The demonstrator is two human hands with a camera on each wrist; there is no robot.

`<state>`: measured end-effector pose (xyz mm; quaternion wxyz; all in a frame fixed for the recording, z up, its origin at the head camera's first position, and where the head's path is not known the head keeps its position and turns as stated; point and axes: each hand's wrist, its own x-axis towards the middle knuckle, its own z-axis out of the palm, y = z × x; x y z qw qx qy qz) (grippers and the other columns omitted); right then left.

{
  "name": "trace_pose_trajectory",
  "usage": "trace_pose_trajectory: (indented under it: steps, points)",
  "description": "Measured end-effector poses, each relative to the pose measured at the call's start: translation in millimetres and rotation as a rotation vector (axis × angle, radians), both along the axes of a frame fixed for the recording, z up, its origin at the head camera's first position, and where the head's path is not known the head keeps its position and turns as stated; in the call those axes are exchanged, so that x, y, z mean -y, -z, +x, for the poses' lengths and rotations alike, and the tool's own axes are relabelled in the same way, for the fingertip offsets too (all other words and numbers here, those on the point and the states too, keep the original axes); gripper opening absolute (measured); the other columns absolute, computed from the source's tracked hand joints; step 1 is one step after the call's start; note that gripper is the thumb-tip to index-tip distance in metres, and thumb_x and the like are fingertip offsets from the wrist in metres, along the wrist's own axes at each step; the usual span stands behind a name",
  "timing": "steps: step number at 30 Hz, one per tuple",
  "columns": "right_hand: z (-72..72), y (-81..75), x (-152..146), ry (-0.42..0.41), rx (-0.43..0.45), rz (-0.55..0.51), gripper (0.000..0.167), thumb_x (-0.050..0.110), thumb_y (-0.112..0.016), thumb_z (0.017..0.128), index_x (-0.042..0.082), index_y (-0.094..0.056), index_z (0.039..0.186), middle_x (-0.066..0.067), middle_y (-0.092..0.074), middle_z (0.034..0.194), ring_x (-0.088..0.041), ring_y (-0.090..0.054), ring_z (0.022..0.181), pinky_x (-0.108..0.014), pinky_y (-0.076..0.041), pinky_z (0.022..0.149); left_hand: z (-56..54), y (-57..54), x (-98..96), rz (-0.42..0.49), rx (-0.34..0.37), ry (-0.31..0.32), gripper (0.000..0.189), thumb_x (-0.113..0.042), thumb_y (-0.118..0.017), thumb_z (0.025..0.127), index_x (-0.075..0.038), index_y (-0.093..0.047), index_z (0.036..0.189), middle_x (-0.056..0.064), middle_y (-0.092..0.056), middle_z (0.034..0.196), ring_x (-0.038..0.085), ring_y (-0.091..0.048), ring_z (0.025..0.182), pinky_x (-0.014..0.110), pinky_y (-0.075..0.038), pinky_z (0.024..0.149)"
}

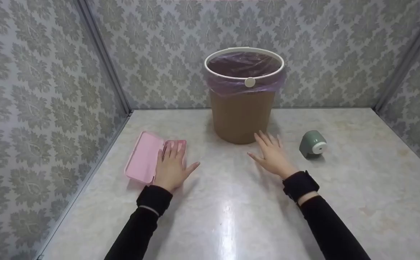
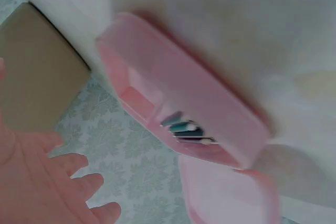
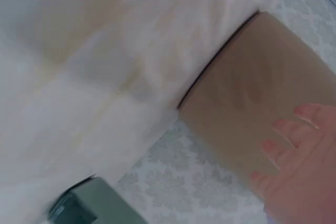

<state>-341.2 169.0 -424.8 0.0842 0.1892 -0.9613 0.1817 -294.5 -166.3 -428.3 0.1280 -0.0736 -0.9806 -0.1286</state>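
Observation:
My left hand (image 1: 170,168) hovers over a pink pencil case (image 1: 141,159), fingers straight and spread, thumb out to the right. The case lies with its lid opened to the left, and the hand hides much of its tray in the head view. In the left wrist view, several thin sticks with teal and dark ends (image 2: 185,129) show inside the case. With fingers extended, my right hand (image 1: 273,157) is above the table, in front of a brown trash bin (image 1: 242,112). To its right stands a green pencil sharpener (image 1: 313,139) with a white round part. Neither hand holds anything.
A purple plastic bag (image 1: 244,86) lines the bin and folds over under its white rim (image 1: 206,65). The bin stands at the back of the pale marbled table (image 1: 210,209). Patterned walls (image 1: 166,54) enclose the table at the back and both sides.

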Motion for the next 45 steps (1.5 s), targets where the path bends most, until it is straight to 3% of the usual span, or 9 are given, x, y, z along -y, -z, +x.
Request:
trace_pose_trajectory:
  steps: [3, 9, 15, 19, 24, 27, 32, 38, 45]
  points:
    - [0.1, 0.4, 15, -0.045, -0.028, 0.011, 0.077, 0.047, -0.058, 0.102, 0.002, -0.033, 0.159, -0.021, -0.030, 0.167, -0.044, -0.023, 0.157, -0.064, -0.007, 0.129, 10.6, 3.5, 11.3, -0.007, -0.004, -0.018, 0.087, -0.059, -0.060, 0.094, -0.006, -0.036, 0.158, 0.021, -0.032, 0.167, 0.041, -0.024, 0.158, 0.065, -0.016, 0.127]
    - [1.2, -0.7, 42, -0.141, -0.055, 0.032, 0.072, 0.044, -0.061, 0.101, 0.004, -0.039, 0.157, -0.021, -0.037, 0.164, -0.044, -0.030, 0.155, -0.063, -0.014, 0.128, 27.9, 9.6, 35.5, -0.047, -0.077, -0.047, 0.089, -0.058, -0.062, 0.093, -0.004, -0.036, 0.158, 0.022, -0.037, 0.164, 0.045, -0.033, 0.154, 0.065, -0.022, 0.125]
    - [1.3, -1.1, 73, -0.246, -0.049, 0.060, 0.068, 0.041, -0.061, 0.101, 0.002, -0.042, 0.154, -0.020, -0.042, 0.162, -0.042, -0.034, 0.154, -0.060, -0.017, 0.129, 39.7, 7.4, 64.9, -0.020, -0.113, -0.119, 0.084, -0.052, -0.064, 0.095, 0.001, -0.039, 0.155, 0.026, -0.038, 0.162, 0.046, -0.032, 0.153, 0.062, -0.022, 0.126]
    - [0.2, -1.8, 94, -0.316, -0.090, 0.069, 0.063, 0.037, -0.064, 0.100, 0.000, -0.049, 0.149, -0.020, -0.049, 0.157, -0.040, -0.041, 0.150, -0.058, -0.023, 0.127, 42.1, 1.0, 85.6, -0.008, -0.103, -0.170, 0.084, -0.047, -0.066, 0.096, 0.005, -0.036, 0.155, 0.028, -0.035, 0.163, 0.048, -0.030, 0.154, 0.062, -0.021, 0.126]
    - [-3.6, 0.9, 120, -0.412, -0.115, 0.038, 0.054, 0.027, -0.065, 0.100, -0.003, -0.055, 0.143, -0.023, -0.057, 0.149, -0.041, -0.048, 0.145, -0.057, -0.028, 0.126, 44.3, -7.0, 110.5, 0.047, -0.029, -0.226, 0.082, -0.041, -0.062, 0.100, 0.010, -0.029, 0.155, 0.033, -0.032, 0.162, 0.050, -0.027, 0.153, 0.060, -0.019, 0.128]
    - [-5.0, 1.6, 136, -0.465, -0.138, 0.046, 0.046, 0.020, -0.066, 0.100, -0.003, -0.059, 0.139, -0.024, -0.061, 0.144, -0.042, -0.053, 0.140, -0.056, -0.032, 0.123, 46.3, -9.0, 119.9, 0.103, -0.022, -0.269, 0.079, -0.038, -0.062, 0.101, 0.011, -0.031, 0.154, 0.035, -0.040, 0.156, 0.051, -0.038, 0.147, 0.061, -0.030, 0.122]
    - [-5.6, 1.3, 162, -0.536, -0.142, 0.083, 0.037, 0.013, -0.067, 0.099, -0.003, -0.065, 0.132, -0.022, -0.067, 0.136, -0.039, -0.061, 0.132, -0.051, -0.041, 0.119, 49.6, -8.1, 127.9, 0.189, -0.001, -0.327, 0.071, -0.035, -0.062, 0.101, 0.009, -0.039, 0.151, 0.035, -0.054, 0.144, 0.053, -0.059, 0.125, 0.062, -0.050, 0.101]
    - [-10.4, 2.3, 188, -0.571, -0.152, 0.106, 0.029, 0.010, -0.067, 0.098, -0.001, -0.070, 0.125, -0.018, -0.073, 0.126, -0.033, -0.068, 0.122, -0.044, -0.051, 0.110, 45.7, -4.3, 132.2, 0.264, 0.030, -0.352, 0.060, -0.032, -0.063, 0.100, 0.009, -0.052, 0.142, 0.031, -0.066, 0.130, 0.052, -0.066, 0.113, 0.061, -0.054, 0.093]
    - [-13.3, 3.1, 216, -0.575, -0.171, 0.174, 0.017, 0.010, -0.068, 0.097, 0.005, -0.075, 0.112, -0.011, -0.078, 0.109, -0.026, -0.075, 0.100, -0.038, -0.059, 0.090, 38.9, -3.0, 133.5, 0.316, 0.034, -0.361, 0.048, -0.027, -0.063, 0.100, 0.007, -0.061, 0.135, 0.031, -0.071, 0.117, 0.046, -0.071, 0.105, 0.058, -0.055, 0.090]
